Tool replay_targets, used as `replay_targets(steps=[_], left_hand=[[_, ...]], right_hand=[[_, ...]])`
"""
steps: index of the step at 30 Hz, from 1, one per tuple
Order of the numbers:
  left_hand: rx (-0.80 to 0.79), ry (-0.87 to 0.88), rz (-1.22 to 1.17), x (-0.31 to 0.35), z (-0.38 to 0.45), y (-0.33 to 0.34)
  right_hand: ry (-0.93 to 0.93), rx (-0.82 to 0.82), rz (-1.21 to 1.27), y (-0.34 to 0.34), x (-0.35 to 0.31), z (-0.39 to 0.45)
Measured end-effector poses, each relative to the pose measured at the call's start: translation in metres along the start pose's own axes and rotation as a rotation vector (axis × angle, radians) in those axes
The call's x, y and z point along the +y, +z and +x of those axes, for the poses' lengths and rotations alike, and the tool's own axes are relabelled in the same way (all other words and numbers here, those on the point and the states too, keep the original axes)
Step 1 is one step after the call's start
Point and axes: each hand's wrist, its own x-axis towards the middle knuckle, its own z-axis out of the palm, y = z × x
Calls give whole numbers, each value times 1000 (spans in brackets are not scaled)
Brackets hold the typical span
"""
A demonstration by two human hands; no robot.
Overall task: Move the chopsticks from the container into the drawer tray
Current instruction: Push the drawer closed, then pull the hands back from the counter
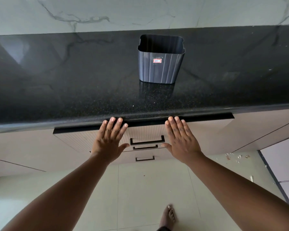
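Observation:
A dark grey ribbed container [160, 64] with a small red-and-white label stands upright on the black countertop [73, 90]; I see no chopsticks in its open top. Below the counter edge the top drawer [145, 132] is shut or nearly shut, and its tray is hidden. My left hand [109, 140] and my right hand [181, 140] lie flat with straight fingers against the drawer front, on either side of its black handle [147, 142]. Their fingertips reach the drawer's dark top edge.
Two more drawer handles sit below the top one. Pale cabinet doors flank the drawers. A marble-patterned wall rises behind the counter. My bare foot [168, 215] stands on the light tiled floor, with small debris at the right by a cabinet.

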Motion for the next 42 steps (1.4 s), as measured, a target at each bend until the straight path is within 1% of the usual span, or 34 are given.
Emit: replay_targets(steps=[3, 5, 7, 8, 12, 14, 18, 22, 25, 29, 33, 35, 37, 38, 39, 42], left_hand=[[-129, -101, 28, 8, 4, 3], [-280, -154, 54, 14, 6, 11], [-413, -180, 76, 19, 7, 17], [-402, -198, 45, 18, 9, 18], [-7, -192, -149, 18, 12, 15], [64, -197, -169, 17, 13, 14], [80, -234, -150, 20, 17, 16], [105, -204, -72, 19, 19, 22], [25, -200, -85, 22, 18, 20], [-99, -156, -112, 30, 3, 4], [-73, -249, -251, 46, 0, -28], [-60, -295, -330, 45, 14, -47], [-3, -330, -427, 36, 37, -64], [26, -354, -479, 29, 50, -71], [42, -391, -536, 22, 63, -79], [103, -546, -726, -2, 104, -98]], right_hand=[[-43, 6, -46, 7, 8, 3], [-76, -6, -37, 14, 15, 5], [-87, 41, -66, 20, 21, 5], [-90, 65, -89, 22, 23, 4], [-124, 139, -122, 31, 28, 7], [-138, 148, -147, 35, 31, 9], [-149, 145, -199, 41, 35, 13], [-148, 154, -220, 43, 36, 16], [-176, 119, -196, 36, 38, 14], [-202, 116, -17, 13, 32, 4], [-156, 88, 244, -16, 25, -4], [-204, 82, 405, -36, 26, 0], [-257, 145, 639, -60, 33, 10], [-233, 176, 732, -72, 39, 19], [-170, 216, 799, -84, 47, 30], [193, 332, 1082, -111, 74, 69]])
